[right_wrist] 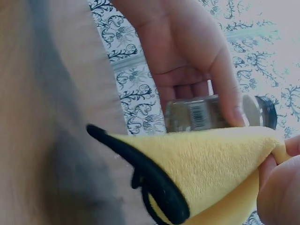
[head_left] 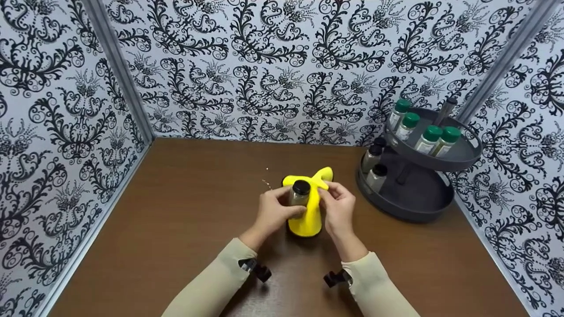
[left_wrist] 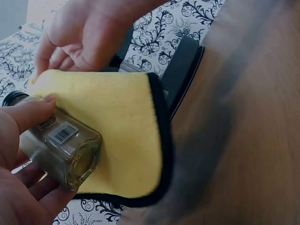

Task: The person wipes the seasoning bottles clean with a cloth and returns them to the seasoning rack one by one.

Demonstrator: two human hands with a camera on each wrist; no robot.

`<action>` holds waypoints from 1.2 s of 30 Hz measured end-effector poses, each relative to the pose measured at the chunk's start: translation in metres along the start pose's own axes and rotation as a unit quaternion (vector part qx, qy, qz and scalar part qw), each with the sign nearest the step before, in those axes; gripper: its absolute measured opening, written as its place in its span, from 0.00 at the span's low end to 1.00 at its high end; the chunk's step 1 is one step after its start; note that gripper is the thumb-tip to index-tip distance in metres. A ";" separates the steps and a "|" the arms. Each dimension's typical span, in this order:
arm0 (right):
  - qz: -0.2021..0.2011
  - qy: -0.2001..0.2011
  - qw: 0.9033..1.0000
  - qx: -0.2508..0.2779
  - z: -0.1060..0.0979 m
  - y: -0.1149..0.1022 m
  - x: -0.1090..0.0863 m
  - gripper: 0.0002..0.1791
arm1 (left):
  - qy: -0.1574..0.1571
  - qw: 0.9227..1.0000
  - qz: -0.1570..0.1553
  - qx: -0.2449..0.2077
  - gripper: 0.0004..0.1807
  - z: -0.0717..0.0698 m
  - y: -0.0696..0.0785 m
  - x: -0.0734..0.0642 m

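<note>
A glass spice jar point(left_wrist: 65, 140) with a black lid and a barcode label is in my left hand point(head_left: 274, 210). The left thumb lies along its side and the fingers curl round the back. My right hand point(head_left: 340, 207) pinches a yellow cloth point(head_left: 307, 222) with a black edge, which hangs down beside the jar. In the right wrist view the cloth point(right_wrist: 211, 161) covers part of the jar point(right_wrist: 197, 115). Both hands are above the brown table point(head_left: 198, 189).
A dark two-tier round rack point(head_left: 407, 209) stands at the right. Several green-capped jars point(head_left: 428, 140) are on its upper tier, and black-capped jars point(head_left: 376, 177) on the lower. Small pale specks point(head_left: 265, 182) lie on the table left of the cloth. Patterned walls point(head_left: 264, 88) enclose the table.
</note>
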State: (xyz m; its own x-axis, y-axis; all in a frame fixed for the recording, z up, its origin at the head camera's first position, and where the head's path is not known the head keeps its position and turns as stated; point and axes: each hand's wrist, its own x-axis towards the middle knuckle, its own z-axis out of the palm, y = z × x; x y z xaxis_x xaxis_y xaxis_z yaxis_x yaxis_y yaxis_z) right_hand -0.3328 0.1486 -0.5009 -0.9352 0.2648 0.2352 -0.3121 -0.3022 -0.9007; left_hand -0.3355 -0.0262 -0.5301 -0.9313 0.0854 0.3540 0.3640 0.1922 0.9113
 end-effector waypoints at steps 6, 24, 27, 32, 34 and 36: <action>-0.036 -0.028 0.997 -0.061 0.000 -0.003 0.001 0.11 | -0.005 1.000 0.008 0.003 0.25 0.000 0.003 0.002; 0.049 -0.102 0.979 -0.171 0.001 0.018 -0.006 0.12 | 0.061 0.993 0.001 -0.099 0.26 -0.009 0.015 0.007; 0.056 -0.105 0.977 -0.179 0.001 0.019 -0.007 0.12 | 0.061 0.993 0.004 -0.103 0.26 -0.010 0.017 0.006; 0.053 -0.099 0.979 -0.173 -0.001 0.022 -0.007 0.11 | 0.047 0.994 0.013 -0.095 0.26 -0.009 0.014 0.004; 0.053 -0.099 0.979 -0.169 -0.001 0.023 -0.007 0.11 | 0.045 0.995 0.017 -0.090 0.25 -0.009 0.012 0.003; 0.049 -0.099 0.981 -0.161 -0.001 0.024 -0.008 0.11 | 0.045 0.995 0.020 -0.089 0.25 -0.008 0.012 0.004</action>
State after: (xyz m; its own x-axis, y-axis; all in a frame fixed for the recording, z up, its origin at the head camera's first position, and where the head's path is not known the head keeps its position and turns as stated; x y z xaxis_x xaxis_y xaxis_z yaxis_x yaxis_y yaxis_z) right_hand -0.3319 0.1405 -0.5245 -0.9823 0.0567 0.1784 -0.1789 -0.0039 -0.9839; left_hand -0.3347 -0.0319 -0.5165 -0.9162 -0.0003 0.4007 0.4006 0.0137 0.9161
